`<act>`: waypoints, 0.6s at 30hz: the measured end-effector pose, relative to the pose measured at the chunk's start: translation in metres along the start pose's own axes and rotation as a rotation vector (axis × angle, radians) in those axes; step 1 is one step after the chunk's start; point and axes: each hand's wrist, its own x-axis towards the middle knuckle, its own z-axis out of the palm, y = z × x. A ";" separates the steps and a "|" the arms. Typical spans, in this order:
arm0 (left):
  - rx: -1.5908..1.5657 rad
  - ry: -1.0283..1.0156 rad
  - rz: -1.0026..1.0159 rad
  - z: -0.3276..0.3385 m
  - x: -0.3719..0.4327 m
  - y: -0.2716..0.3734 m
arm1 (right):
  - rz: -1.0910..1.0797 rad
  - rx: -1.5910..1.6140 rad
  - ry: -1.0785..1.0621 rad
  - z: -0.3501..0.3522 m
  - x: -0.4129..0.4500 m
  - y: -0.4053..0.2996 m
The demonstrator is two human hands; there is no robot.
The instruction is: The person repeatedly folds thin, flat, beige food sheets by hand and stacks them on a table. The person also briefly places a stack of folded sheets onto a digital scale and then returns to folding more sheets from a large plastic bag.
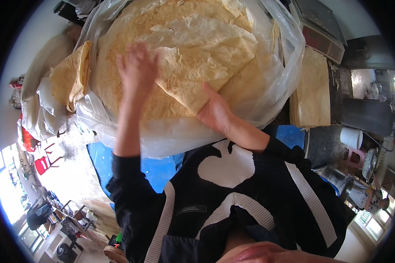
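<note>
A large, thin round flatbread stack (112,79) lies before me inside a clear plastic sheet (171,138). On top of it rests a folded flatbread (197,69), its layers tapering to a corner towards me. My right hand (215,110) holds that near corner, thumb on the upper face and palm against the edge. My left hand (136,69) is blurred over the left part of the stack, beside the folded piece's left edge. Its fingers look spread, and nothing shows in it. Whether it touches the bread I cannot tell.
A pile of rectangular flatbread pieces (311,88) stands at the right, near a weighing scale (322,39). More folded flatbread (74,75) lies at the left by a plastic bag (49,108). Blue sheeting (159,171) shows below. Another person (370,199) is far right.
</note>
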 end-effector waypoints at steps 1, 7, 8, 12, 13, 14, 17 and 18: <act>-0.231 0.006 0.032 -0.003 -0.020 0.022 | 0.060 0.011 0.008 0.001 0.000 -0.003; -0.547 -0.015 0.009 0.016 -0.069 0.078 | -0.973 -1.225 -0.069 -0.012 0.012 -0.062; -0.515 0.009 0.028 0.014 -0.069 0.075 | -1.271 -1.586 -0.074 -0.017 0.014 -0.073; -1.195 0.249 -0.601 -0.005 -0.075 0.070 | -0.994 -2.487 -0.425 -0.029 0.017 -0.101; -1.605 0.242 -0.713 -0.011 -0.080 0.070 | -0.933 -2.518 -0.391 -0.029 0.018 -0.105; -1.994 0.225 -0.898 -0.015 -0.087 0.070 | -0.887 -2.528 -0.411 -0.030 0.018 -0.107; -2.006 -0.112 -0.900 -0.027 -0.102 0.061 | -0.855 -2.568 -0.450 -0.027 0.019 -0.103; -2.046 -0.097 -0.888 -0.031 -0.104 0.055 | -0.913 -2.549 -0.420 -0.026 0.018 -0.100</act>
